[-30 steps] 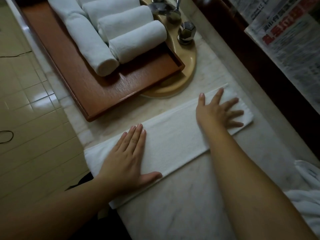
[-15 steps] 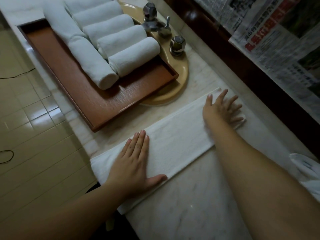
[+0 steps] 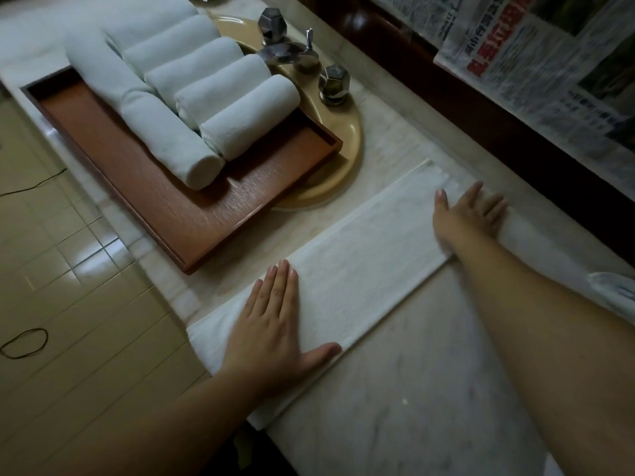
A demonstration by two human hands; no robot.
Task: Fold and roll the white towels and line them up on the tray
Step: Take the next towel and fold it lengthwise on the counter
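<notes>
Looks like six rolled towels already on the tray (count's fuzzy). The folded strip lies unrolled on the surface; left hand presses flat, right hand spread at its far end.

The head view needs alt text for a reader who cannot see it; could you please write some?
A person's left hand presses flat on the near end of a folded white towel on a marble counter, while the right hand starts rolling the far end. Behind, a wooden tray holds rolled towels beside a sink tap.
</notes>
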